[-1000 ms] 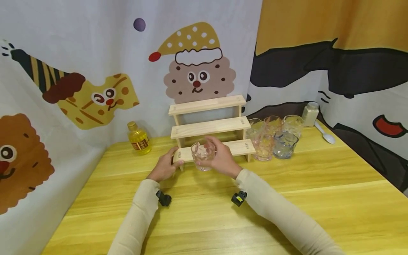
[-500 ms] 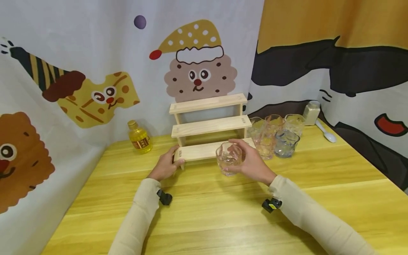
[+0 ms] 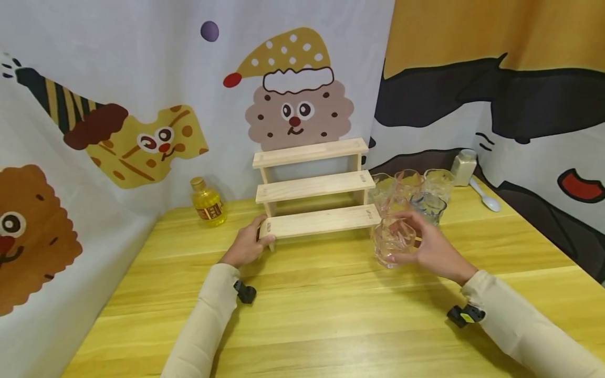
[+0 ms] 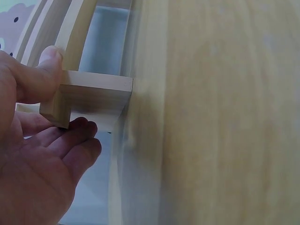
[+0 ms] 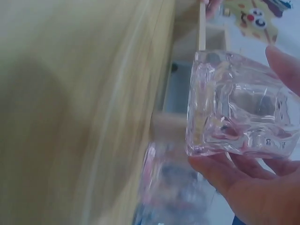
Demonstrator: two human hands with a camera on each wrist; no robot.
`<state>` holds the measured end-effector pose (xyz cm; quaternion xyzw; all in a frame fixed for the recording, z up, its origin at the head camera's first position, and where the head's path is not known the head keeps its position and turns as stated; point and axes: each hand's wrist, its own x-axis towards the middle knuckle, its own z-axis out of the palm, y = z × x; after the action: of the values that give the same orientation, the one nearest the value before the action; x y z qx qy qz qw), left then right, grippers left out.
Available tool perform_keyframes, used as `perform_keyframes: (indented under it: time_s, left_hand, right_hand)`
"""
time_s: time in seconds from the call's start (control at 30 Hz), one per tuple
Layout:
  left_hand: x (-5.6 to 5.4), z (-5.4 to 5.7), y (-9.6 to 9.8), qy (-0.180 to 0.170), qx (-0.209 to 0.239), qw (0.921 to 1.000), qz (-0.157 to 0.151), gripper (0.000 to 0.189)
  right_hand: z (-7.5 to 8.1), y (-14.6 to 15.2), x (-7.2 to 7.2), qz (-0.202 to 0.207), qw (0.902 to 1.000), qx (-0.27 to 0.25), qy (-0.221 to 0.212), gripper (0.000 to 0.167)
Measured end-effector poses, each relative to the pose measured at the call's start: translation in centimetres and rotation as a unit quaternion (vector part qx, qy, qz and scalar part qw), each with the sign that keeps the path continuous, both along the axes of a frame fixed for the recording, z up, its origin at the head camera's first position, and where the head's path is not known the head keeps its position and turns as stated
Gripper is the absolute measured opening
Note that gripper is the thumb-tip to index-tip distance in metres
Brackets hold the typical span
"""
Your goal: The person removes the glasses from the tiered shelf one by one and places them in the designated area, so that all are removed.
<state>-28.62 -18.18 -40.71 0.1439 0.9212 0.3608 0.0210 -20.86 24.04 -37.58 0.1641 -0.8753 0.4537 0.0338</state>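
Note:
My right hand (image 3: 437, 249) grips a clear, pink-tinted drinking glass (image 3: 394, 241) around its side, off the right end of the lowest shelf step. In the right wrist view the glass (image 5: 248, 105) sits between thumb and fingers, its base clear of the tabletop. My left hand (image 3: 247, 244) holds the left end of a three-tier wooden shelf (image 3: 321, 222). The left wrist view shows the thumb on top of the lowest board (image 4: 70, 56) and the fingers curled beneath its end. All three boards bear nothing.
Several glasses, among them a blue one (image 3: 430, 207), cluster right of the shelf. Behind them stand a jar (image 3: 464, 168) and a white spoon (image 3: 486, 198). A yellow oil bottle (image 3: 208, 205) is at the back left. Printed curtains close off the wooden table (image 3: 302, 325) at the back.
My right hand has carried the glass to the right, from in front of the lowest board to beside the other glasses. My left hand has stayed on the shelf's left end.

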Motion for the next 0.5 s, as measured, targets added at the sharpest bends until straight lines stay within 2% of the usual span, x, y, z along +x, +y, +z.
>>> perform_keyframes:
  time_s: [0.3,0.5]
  left_hand:
    - [0.0,0.0,0.0,-0.008,0.005,0.9999,0.006,0.065]
    - [0.2,0.0,-0.1,-0.011,0.009,0.9999,0.005,0.067]
  right_hand:
    - [-0.6,6.0,0.8,-0.036,0.9981,0.048,-0.008,0.084]
    - [-1.2,9.9,0.6,-0.072,0.9958,0.053,-0.020,0.084]
